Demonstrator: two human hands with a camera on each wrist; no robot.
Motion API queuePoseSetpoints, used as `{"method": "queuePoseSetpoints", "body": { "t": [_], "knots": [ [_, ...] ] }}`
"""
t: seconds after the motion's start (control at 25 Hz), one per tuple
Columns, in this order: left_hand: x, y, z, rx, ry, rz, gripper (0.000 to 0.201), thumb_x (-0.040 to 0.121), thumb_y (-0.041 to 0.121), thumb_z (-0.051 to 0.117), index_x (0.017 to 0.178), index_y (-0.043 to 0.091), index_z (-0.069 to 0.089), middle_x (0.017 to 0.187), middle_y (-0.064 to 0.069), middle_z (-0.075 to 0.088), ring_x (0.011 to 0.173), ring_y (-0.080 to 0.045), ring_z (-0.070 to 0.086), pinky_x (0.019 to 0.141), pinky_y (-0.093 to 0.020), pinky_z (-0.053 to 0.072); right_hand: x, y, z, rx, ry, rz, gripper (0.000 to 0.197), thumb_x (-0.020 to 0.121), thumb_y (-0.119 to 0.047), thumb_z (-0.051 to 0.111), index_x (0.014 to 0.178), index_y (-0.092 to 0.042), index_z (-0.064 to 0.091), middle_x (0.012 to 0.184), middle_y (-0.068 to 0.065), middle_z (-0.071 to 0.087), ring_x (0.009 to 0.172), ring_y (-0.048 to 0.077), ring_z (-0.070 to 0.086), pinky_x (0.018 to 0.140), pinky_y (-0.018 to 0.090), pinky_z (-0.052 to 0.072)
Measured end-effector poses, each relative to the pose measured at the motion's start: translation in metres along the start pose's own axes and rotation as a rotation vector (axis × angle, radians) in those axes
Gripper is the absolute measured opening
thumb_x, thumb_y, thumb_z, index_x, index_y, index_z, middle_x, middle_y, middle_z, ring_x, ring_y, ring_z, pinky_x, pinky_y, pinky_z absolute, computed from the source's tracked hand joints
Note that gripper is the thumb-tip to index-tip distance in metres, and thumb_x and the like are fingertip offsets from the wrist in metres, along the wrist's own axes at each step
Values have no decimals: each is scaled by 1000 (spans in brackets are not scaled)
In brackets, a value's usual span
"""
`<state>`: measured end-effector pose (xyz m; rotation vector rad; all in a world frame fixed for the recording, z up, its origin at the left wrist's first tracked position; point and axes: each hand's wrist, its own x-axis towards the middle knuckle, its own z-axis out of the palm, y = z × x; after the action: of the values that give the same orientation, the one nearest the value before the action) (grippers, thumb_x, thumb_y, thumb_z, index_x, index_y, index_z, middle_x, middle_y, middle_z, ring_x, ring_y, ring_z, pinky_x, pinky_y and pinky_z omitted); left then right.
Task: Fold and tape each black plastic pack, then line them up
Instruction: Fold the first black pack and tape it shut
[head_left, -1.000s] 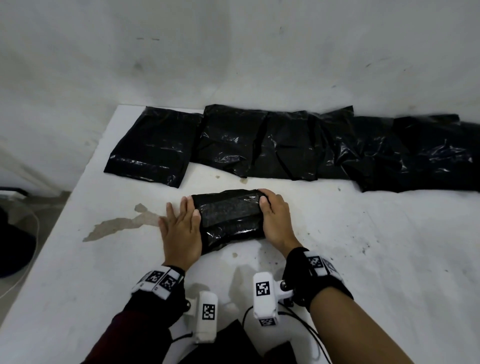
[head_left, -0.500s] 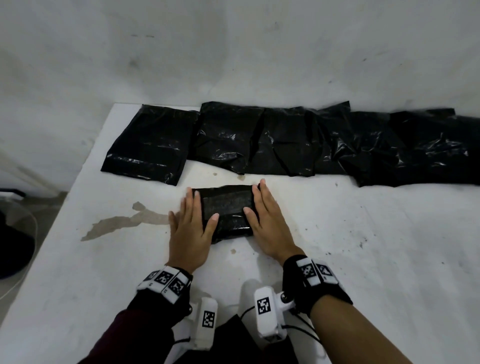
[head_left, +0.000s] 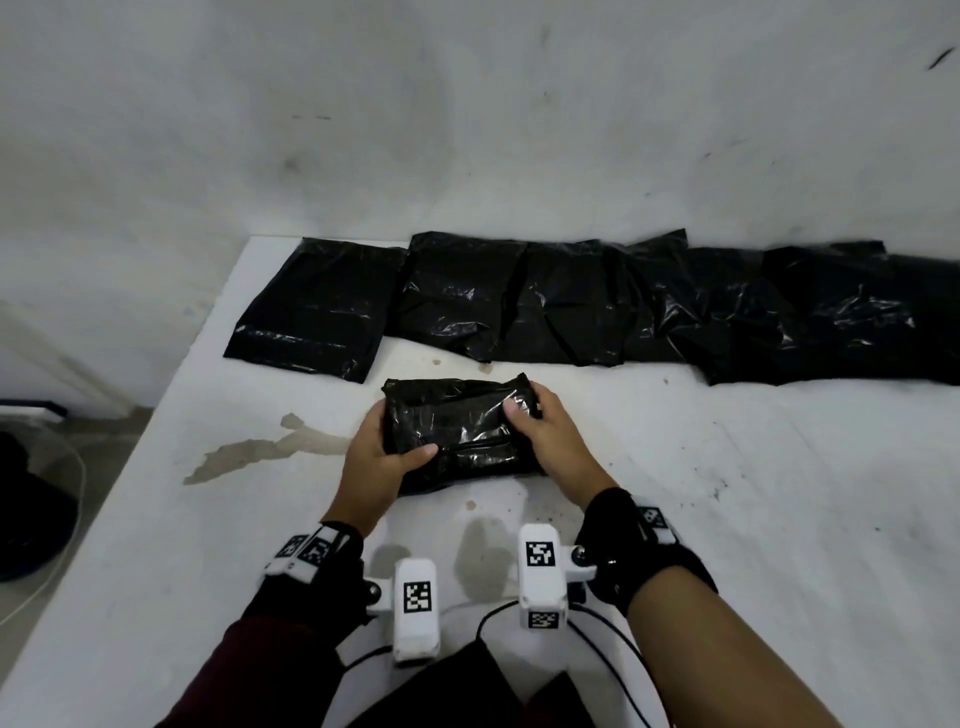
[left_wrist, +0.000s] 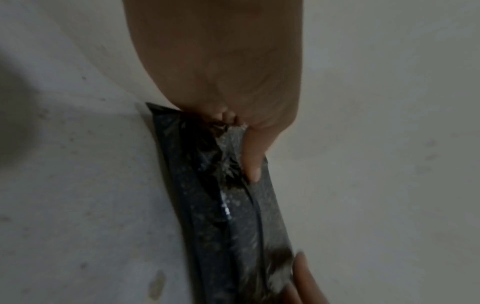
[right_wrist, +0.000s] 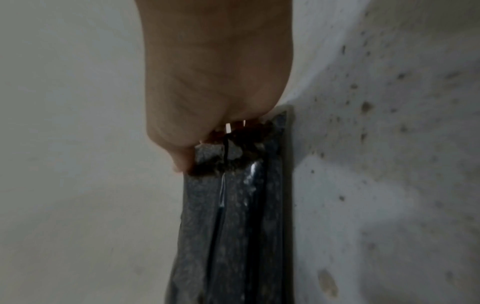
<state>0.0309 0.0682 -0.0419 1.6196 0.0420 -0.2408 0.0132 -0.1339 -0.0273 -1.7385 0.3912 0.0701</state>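
Head view: folded black pack (head_left: 457, 434) on white table (head_left: 727, 493), gripped at both ends, left hand (head_left: 376, 462) with thumb over near left corner, right hand (head_left: 550, 441) with thumb on top at right end. Behind, touching in line along wall (head_left: 467, 130), row of black packs (head_left: 571, 306). Brown stain (head_left: 260, 452) just left. Left wrist view: thumb (left_wrist: 253, 162) pressed on pack, fingers curled beneath. Right wrist view: fingers closed round pack end (right_wrist: 233, 156), speckled table beside.

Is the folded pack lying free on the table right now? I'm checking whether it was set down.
No: the left hand and right hand each grip one end of the folded pack.
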Motion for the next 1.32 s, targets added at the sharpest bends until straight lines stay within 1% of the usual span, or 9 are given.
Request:
{"method": "queuePoseSetpoints", "body": {
  "t": [0.16, 0.28, 0.44, 0.68, 0.8, 0.92, 1.04, 1.2, 1.32],
  "knots": [
    [-5, 18, 12, -214, 5, -94, 27, 94, 14, 52, 120, 13, 51, 109, -6, 67, 99, -19, 66, 74, -25, 55, -1, -1, -4, 216, 179, 20, 19, 96, -30, 50, 99, -15, 62, 98, 1, 64, 94, 16, 60, 86, 29, 49],
    [-3, 19, 12, -266, -45, -95, 22, 95, 8, 47, 114, 8, 59, 109, -9, 68, 105, -25, 64, 77, -25, 53, -3, -6, -4, 379, 278, 10, 12, 95, -16, 49, 88, -16, 58, 89, 2, 60, 85, 16, 57, 81, 32, 48],
    [-1, 21, 9, -397, -78, -116, 28, 95, 5, 46, 122, 5, 52, 118, -13, 63, 110, -26, 61, 77, -26, 54, -4, -9, -3, 421, 329, -50, 16, 95, -12, 47, 82, -16, 54, 82, 0, 55, 78, 13, 51, 73, 24, 44],
    [-6, 28, 4, -512, -38, -127, 30, 97, 10, 43, 126, 6, 48, 118, -13, 62, 104, -23, 64, 76, -30, 56, -10, -10, -23, 352, 182, 71, 30, 97, -43, 43, 106, -18, 58, 100, -1, 64, 88, 16, 61, 73, 29, 48],
    [-10, 29, 4, -619, 14, -136, 30, 98, 11, 40, 128, 8, 45, 119, -13, 60, 102, -23, 63, 73, -32, 58, -14, -5, -32, 331, 27, 163, 21, 90, -33, 59, 99, -15, 64, 97, 6, 66, 90, 23, 62, 74, 36, 52],
    [-15, 28, 8, -635, 53, -145, 33, 98, 10, 40, 131, 10, 40, 122, -13, 58, 104, -24, 61, 77, -38, 57, -20, -1, -27, 497, -74, 149, 27, 85, -11, 66, 110, -4, 60, 102, 17, 66, 91, 33, 65, 79, 51, 56],
    [-23, 27, 7, -577, 82, -154, 39, 94, 4, 46, 130, 19, 39, 118, -5, 56, 104, -23, 59, 82, -43, 52, -22, -7, -21, 555, -19, 105, 33, 88, -6, 62, 120, -6, 53, 109, 20, 64, 90, 33, 67, 67, 41, 58],
    [-39, 20, -9, -265, 123, -135, 23, 85, -5, 56, 101, 12, 55, 102, -6, 60, 92, -23, 60, 70, -30, 50, -19, -11, -5, 529, 30, 120, 39, 92, -13, 59, 125, -17, 40, 108, 12, 61, 88, 23, 65, 62, 32, 55],
    [-47, 17, -35, -3, 182, -115, 24, 84, 10, 65, 104, 17, 56, 98, -5, 59, 88, -21, 61, 78, -30, 49, -17, -16, 28, 422, 28, 110, 33, 92, -14, 58, 122, -12, 43, 103, 12, 60, 83, 22, 64, 61, 32, 55]
  ]
}}
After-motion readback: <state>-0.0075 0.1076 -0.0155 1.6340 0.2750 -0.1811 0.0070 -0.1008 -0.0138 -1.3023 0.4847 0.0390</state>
